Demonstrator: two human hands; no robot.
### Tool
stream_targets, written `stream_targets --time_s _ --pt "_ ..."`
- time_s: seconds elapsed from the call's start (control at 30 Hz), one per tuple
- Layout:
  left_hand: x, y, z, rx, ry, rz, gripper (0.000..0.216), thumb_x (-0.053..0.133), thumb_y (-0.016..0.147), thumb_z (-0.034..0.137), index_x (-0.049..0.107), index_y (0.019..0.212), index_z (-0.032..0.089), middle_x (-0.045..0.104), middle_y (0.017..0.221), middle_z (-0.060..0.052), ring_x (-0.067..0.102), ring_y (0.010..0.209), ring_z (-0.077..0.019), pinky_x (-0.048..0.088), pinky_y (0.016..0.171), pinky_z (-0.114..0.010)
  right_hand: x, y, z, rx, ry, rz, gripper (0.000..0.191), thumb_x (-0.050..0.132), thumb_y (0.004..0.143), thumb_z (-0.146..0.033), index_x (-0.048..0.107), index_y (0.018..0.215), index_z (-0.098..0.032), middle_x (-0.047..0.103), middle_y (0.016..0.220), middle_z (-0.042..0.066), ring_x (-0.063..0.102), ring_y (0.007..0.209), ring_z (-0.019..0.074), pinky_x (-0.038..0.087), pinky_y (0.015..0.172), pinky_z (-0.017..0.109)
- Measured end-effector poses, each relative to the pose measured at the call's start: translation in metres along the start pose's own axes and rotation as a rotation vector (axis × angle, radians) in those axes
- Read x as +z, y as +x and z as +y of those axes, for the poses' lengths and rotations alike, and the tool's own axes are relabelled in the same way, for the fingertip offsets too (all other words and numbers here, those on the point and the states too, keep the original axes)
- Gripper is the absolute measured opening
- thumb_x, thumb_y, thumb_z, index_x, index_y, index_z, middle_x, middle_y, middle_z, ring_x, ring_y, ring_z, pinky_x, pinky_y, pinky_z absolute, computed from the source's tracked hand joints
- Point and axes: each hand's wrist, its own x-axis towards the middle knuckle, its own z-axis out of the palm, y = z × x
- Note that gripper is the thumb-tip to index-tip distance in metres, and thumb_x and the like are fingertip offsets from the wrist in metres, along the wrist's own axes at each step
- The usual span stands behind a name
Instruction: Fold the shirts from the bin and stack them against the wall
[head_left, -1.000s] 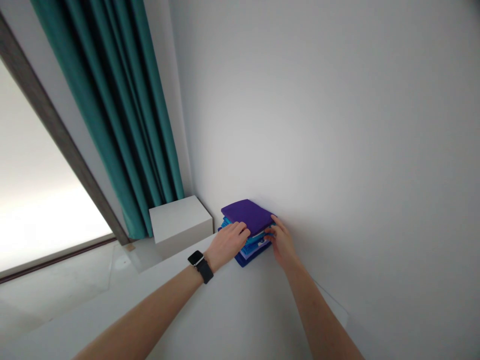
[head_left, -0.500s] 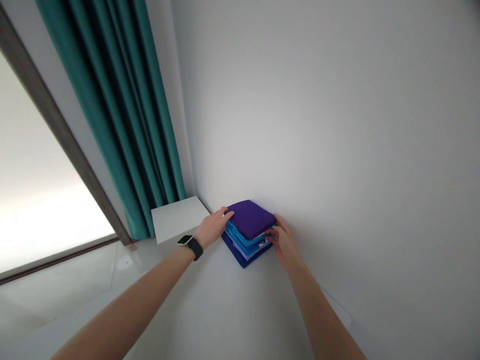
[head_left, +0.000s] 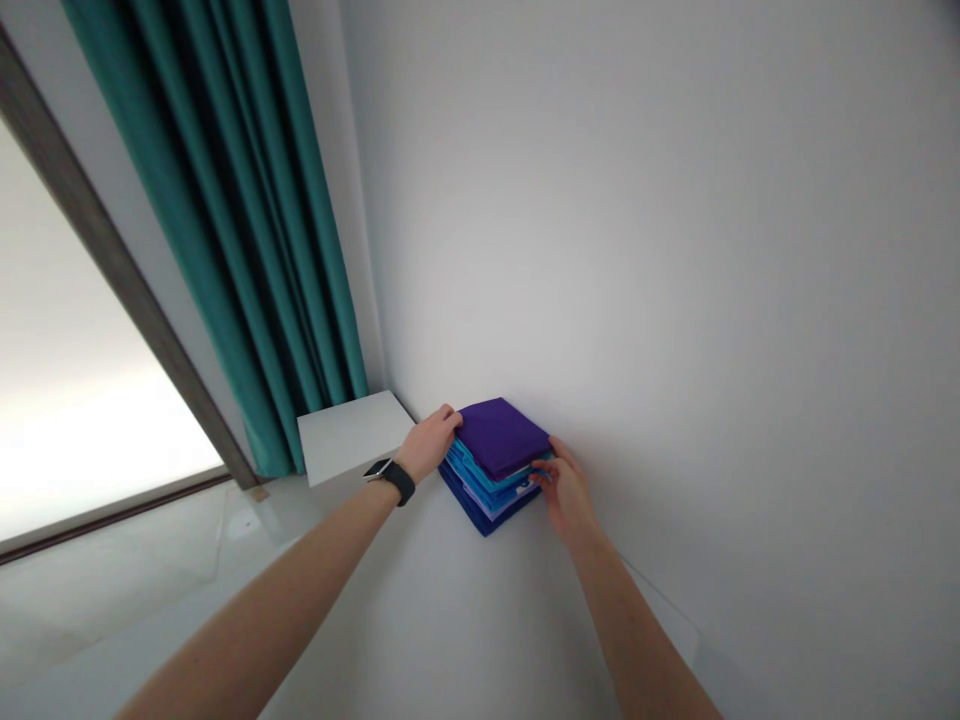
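Note:
A stack of folded cloth lies against the wall in front of me. Its top piece is a purple folded cloth (head_left: 501, 436). Under it show light blue folded cloth (head_left: 480, 477), a bit of lavender, and a navy folded cloth (head_left: 480, 520) at the bottom. My left hand (head_left: 430, 441), with a dark-banded watch on the wrist, has its fingers closed at the left corner of the purple cloth. At the right corner, my right hand (head_left: 568, 490) holds the purple cloth's edge with bent fingers, its thumb near the light blue layers. Some fingertips are hidden behind the cloth.
The stack rests on a white surface (head_left: 442, 600) beside the white wall (head_left: 637, 250). Left of it is a white flat-topped block or cabinet (head_left: 356, 435). Behind that hangs a green curtain (head_left: 225, 200) next to a bright framed window (head_left: 75, 350). Pale glossy floor (head_left: 150, 580) shows at lower left.
My left hand's fingers have drawn together and shifted slightly up at the purple cloth's left corner. The right hand and the stack are almost unchanged.

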Motion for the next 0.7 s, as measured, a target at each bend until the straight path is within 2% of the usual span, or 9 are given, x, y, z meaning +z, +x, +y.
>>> stream_targets --time_s 0.1,0.2,0.3,0.4,0.47,0.53,0.6,0.67,0.7 --pt "-0.002 -0.006 0.002 0.016 0.020 0.064 0.026 0.041 0.091 0.011 0.059 0.108 0.020 0.060 0.107 -0.007 0.060 0.093 -0.0212 0.049 0.082 -0.034 -0.001 -0.004 0.003 -0.058 -0.052 -0.013 0.053 0.059 0.061 -0.022 0.062 0.113 -0.026 0.064 0.108 0.001 0.060 0.069 0.0122 0.050 0.054 0.024" --pt "-0.008 -0.010 0.015 0.050 0.012 0.148 0.029 0.041 0.095 0.021 0.057 0.119 0.018 0.061 0.116 -0.009 0.055 0.109 -0.0238 0.044 0.098 -0.040 -0.006 -0.014 0.014 -0.161 -0.166 0.025 0.052 0.056 0.066 -0.026 0.060 0.118 -0.025 0.060 0.120 0.003 0.060 0.072 0.0119 0.050 0.057 0.025" --pt "-0.012 -0.010 0.039 0.068 -0.005 0.149 0.039 0.042 0.096 0.031 0.052 0.131 0.018 0.056 0.131 -0.011 0.049 0.122 -0.0247 0.038 0.107 -0.042 -0.011 -0.025 0.024 -0.300 -0.375 0.094 0.043 0.050 0.074 -0.027 0.059 0.116 -0.022 0.062 0.111 0.005 0.059 0.078 0.0140 0.050 0.067 0.028" --pt "-0.008 -0.011 0.063 0.057 0.018 0.101 0.047 0.041 0.097 0.038 0.047 0.137 0.016 0.049 0.142 -0.012 0.042 0.132 -0.0262 0.031 0.112 -0.044 -0.010 -0.028 0.019 -0.569 -0.656 0.080 0.036 0.042 0.081 -0.024 0.062 0.112 -0.019 0.061 0.104 0.007 0.058 0.090 0.0175 0.049 0.083 0.035" --pt "-0.002 -0.012 0.075 0.033 0.030 0.078 0.050 0.039 0.097 0.041 0.044 0.140 0.015 0.045 0.146 -0.012 0.036 0.137 -0.0271 0.028 0.114 -0.045 -0.003 -0.019 0.006 -0.773 -0.823 -0.022 0.036 0.038 0.085 -0.021 0.063 0.110 -0.019 0.061 0.108 0.008 0.056 0.102 0.0196 0.045 0.094 0.040" --pt "0.006 -0.014 0.082 -0.006 0.035 0.065 0.053 0.038 0.097 0.042 0.043 0.141 0.013 0.043 0.147 -0.012 0.033 0.139 -0.0280 0.027 0.114 -0.046 0.011 0.000 -0.008 -0.915 -0.962 -0.159 0.040 0.034 0.087 -0.018 0.061 0.116 -0.018 0.061 0.115 0.010 0.053 0.113 0.0208 0.041 0.102 0.042" --pt "0.012 -0.016 0.085 -0.045 0.040 0.050 0.053 0.035 0.098 0.042 0.043 0.142 0.012 0.043 0.148 -0.013 0.032 0.140 -0.0284 0.026 0.115 -0.046 0.029 0.025 -0.017 -0.972 -1.145 -0.288 0.045 0.031 0.087 -0.014 0.058 0.123 -0.014 0.059 0.124 0.013 0.050 0.119 0.0214 0.038 0.106 0.043" --pt "0.016 -0.016 0.085 -0.078 0.050 0.040 0.052 0.033 0.099 0.040 0.043 0.141 0.011 0.042 0.148 -0.013 0.031 0.141 -0.0280 0.024 0.116 -0.046 0.047 0.050 -0.017 -0.947 -1.415 -0.507 0.050 0.026 0.089 -0.013 0.053 0.130 -0.010 0.056 0.132 0.016 0.046 0.125 0.0217 0.034 0.110 0.043" --pt "0.017 -0.016 0.084 -0.093 0.058 0.038 0.053 0.032 0.098 0.040 0.043 0.141 0.011 0.042 0.148 -0.014 0.030 0.141 -0.0279 0.023 0.116 -0.046 0.054 0.062 -0.015 -0.933 -1.466 -0.582 0.049 0.028 0.089 -0.014 0.053 0.131 -0.009 0.055 0.134 0.016 0.046 0.127 0.0216 0.033 0.111 0.042"
